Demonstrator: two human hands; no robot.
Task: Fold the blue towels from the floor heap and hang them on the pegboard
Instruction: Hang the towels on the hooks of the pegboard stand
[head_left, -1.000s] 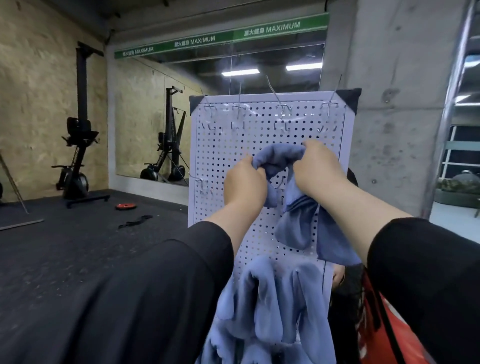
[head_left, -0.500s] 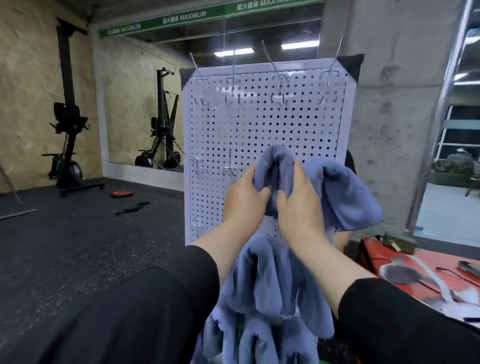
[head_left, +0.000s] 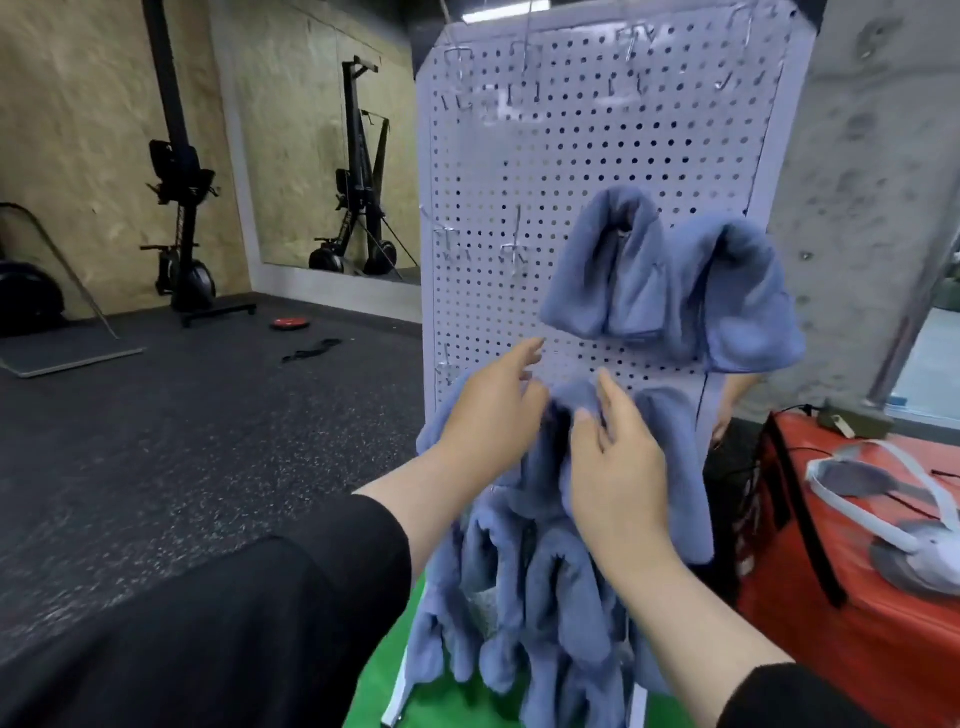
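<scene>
Folded blue towel (head_left: 618, 270) draped over a hook midway up the white pegboard (head_left: 587, 156), free of both my hands. A second towel (head_left: 737, 296) hangs just beside it at the board's right edge, touching it. Below them, a crowd of hung towels (head_left: 545, 571) covers the lower board, overlapping one another.

My left hand (head_left: 493, 415) is loosely spread, fingers curled a little, in front of the top of the lower cluster; whether it touches the cloth I cannot tell. My right hand (head_left: 618, 467) is flat with fingers extended, lying against that same fabric, gripping nothing. Neither hand carries a towel.

Bare hooks (head_left: 514, 244) remain on the left of the middle row and along the top row.

Risks as I judge them: the upper towel hangs uneven, its left flap lower than the right, so it may slide off if bumped. Pressing on the lower cluster could knock loose a neighbour. The board looks freestanding, so a firm push might rock it. Red case (head_left: 852, 571) stands close on the right, crowding my footing.
</scene>
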